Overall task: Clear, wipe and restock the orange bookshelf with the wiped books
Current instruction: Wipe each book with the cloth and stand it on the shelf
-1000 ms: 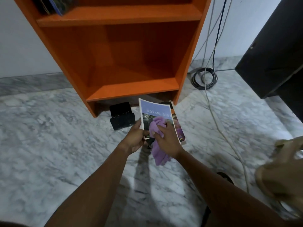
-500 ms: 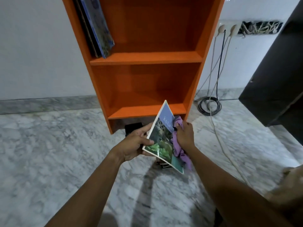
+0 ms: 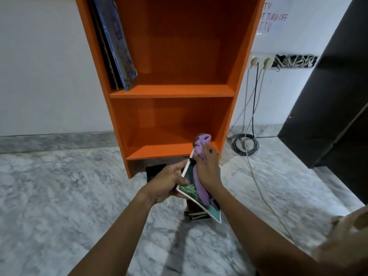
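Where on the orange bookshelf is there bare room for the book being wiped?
The lower shelf is bare side to side. The shelf above is free right of the leaning books, crowded at its left end.

place: room indoors | signs: marble floor [image 3: 59, 206]; orange bookshelf [image 3: 171, 90]; wall sockets [image 3: 260, 61]; dark cabinet [image 3: 334, 108]

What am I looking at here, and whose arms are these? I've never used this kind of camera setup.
No machine here: a person wears one wide-angle camera on the head, looking forward and down, so the arms are their own. The left hand grips a book by its edge; the right hand holds a purple cloth against its cover. Ahead stands the orange bookshelf, with a few shelved books leaning on its upper shelf. A small stack of books lies on the marble floor under the hands.
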A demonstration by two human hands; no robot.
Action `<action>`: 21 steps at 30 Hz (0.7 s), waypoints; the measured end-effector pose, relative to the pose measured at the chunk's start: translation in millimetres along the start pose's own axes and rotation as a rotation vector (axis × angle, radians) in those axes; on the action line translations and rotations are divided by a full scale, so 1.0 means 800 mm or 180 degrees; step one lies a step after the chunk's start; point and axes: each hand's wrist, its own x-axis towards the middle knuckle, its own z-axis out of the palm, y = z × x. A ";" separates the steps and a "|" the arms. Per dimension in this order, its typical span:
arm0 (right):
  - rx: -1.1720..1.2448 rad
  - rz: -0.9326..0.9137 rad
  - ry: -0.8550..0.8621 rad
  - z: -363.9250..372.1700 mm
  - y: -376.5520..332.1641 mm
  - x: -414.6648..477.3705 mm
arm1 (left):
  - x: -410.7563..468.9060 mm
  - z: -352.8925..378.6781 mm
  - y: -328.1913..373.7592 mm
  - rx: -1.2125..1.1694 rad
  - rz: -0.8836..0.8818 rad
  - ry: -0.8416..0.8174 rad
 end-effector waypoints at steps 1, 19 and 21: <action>0.0198 -0.0073 -0.0184 0.006 -0.012 -0.009 | 0.001 0.000 0.002 -0.0040 0.0052 0.0093; 0.0039 -0.0309 0.0729 -0.035 -0.043 0.036 | -0.008 0.001 0.042 -0.0010 0.0453 -0.0630; 0.0081 -0.0224 0.0862 -0.054 -0.038 0.051 | -0.009 0.004 0.046 -0.0051 0.0481 -0.0607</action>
